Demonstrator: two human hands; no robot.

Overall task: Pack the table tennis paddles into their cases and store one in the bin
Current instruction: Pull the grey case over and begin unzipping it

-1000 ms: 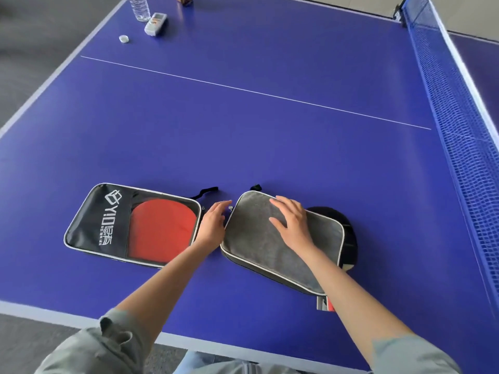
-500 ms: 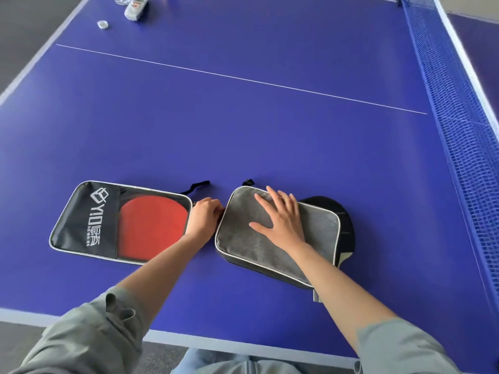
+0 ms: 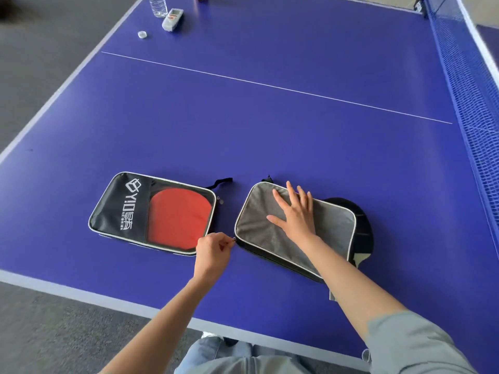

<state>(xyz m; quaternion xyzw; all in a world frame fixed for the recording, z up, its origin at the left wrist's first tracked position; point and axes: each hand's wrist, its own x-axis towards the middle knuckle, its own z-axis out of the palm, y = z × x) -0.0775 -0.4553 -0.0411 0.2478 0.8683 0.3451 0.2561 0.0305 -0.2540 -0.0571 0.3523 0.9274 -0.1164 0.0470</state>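
A grey paddle case [image 3: 270, 233] lies on the blue table, partly on top of a black-faced paddle [image 3: 363, 228] that sticks out at its right. My right hand [image 3: 295, 211] presses flat on the grey case with fingers spread. My left hand [image 3: 213, 249] pinches the zipper pull at the case's near left corner. To the left lies a black case [image 3: 121, 209] with white lettering and a clear window, through which a red paddle [image 3: 178, 217] shows. No bin is in view.
The blue net [image 3: 469, 85] runs along the right side. At the far left corner stand a water bottle [image 3: 158, 6], a white remote-like device [image 3: 172, 18] and a bottle cap [image 3: 142, 34]. The table's near edge [image 3: 81, 292] is just below the cases.
My left hand has pulled the zipper from the grey case's far left corner down along its left side to the near left corner. My right hand stays flat on the case.
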